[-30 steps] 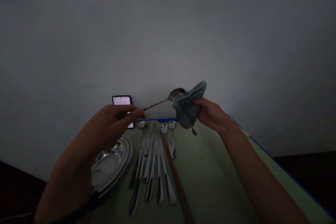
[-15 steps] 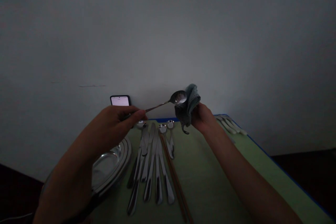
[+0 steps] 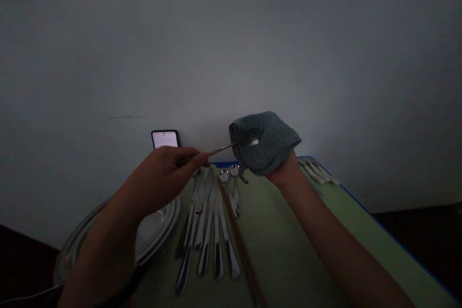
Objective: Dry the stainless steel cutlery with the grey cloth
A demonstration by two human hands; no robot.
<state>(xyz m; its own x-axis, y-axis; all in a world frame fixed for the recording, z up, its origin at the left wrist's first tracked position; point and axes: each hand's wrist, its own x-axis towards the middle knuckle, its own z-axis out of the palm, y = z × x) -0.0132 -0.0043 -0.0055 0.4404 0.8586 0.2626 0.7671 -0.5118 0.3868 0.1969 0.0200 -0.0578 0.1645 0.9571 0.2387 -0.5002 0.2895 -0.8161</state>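
My left hand [image 3: 168, 175] pinches the handle of a metal spoon [image 3: 231, 146] and holds it level above the table. The spoon's bowl lies in a teal knitted cloth [image 3: 267, 143] that is spread over my right hand [image 3: 285, 173]. That hand is mostly hidden under the cloth and cups it around the spoon's bowl. Both hands hover above the far end of a green mat [image 3: 288, 240].
Several knives and spoons [image 3: 211, 221] lie in a row on the mat beside brown chopsticks [image 3: 241, 245]. Stacked steel plates [image 3: 159, 231] sit at the left. A lit phone [image 3: 165, 139] leans against the wall. More cutlery [image 3: 317, 171] lies at the far right.
The cloth was bunched beside the spoon's bowl; it has opened out over my right hand and now wraps the bowl. My left hand has shifted slightly right.
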